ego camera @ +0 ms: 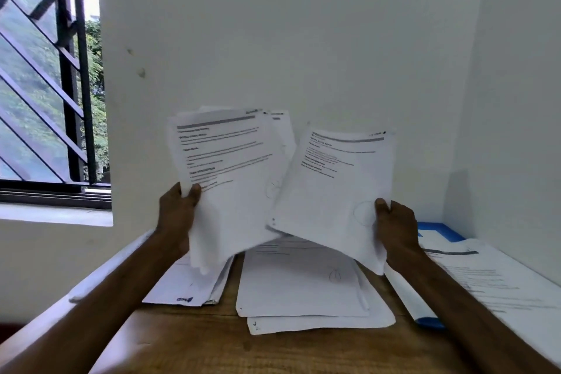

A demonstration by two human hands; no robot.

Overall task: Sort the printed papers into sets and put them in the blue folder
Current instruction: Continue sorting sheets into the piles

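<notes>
Gripping is seen on both sides; of what, and where?

— A bundle of sheets [230, 167] is pinched at its lower left edge by the left hand [176, 212], with the thumb laid on the printed face. A separate sheet [331, 191] is pinched at its lower right edge by the right hand [397, 228]. Both are raised above the tabletop [212, 343], over the piles [303, 285] laid there.

— Which way are they pointed?

— Headings are kept uppermost and the print is turned toward the camera. The long axes are stood nearly upright: the bundle is leaned slightly left, the separate sheet right, and their lower corners are overlapped.

— What might go wrong?

— Pages could be shed from the fanned bundle, since only one edge is clamped, and the piles below could be mixed. The separate sheet could also be misfiled, as the headings look alike. The blue folder [437, 231], at the right, is largely covered by papers [485, 276], so clearing would likely be needed first.
</notes>
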